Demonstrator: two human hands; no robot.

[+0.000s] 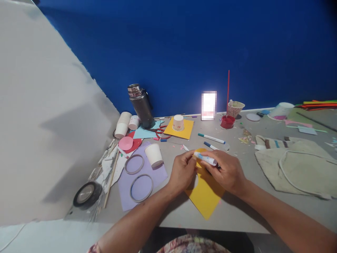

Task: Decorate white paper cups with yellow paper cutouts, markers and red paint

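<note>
My right hand [228,170] is closed round a white glue stick [207,159] with blue print, held aslant over a yellow sheet of paper [206,198]. The tube's left end meets the fingertips of my left hand [183,170], which pinch the sheet's far corner. Part of a pale round shape [196,180] shows at the sheet's left edge, mostly covered by my left hand. Just beyond my hands lie a blue-capped marker [210,145] and a teal-capped marker [212,138].
At left, a purple sheet [123,195] bears a paper cup [154,155] and two grey rings [141,188]. Black tape [87,194] lies nearby. Behind stand a flask [142,107], a cup [178,123] on yellow card and a lit phone [209,105]. A cloth bag [295,168] is at right.
</note>
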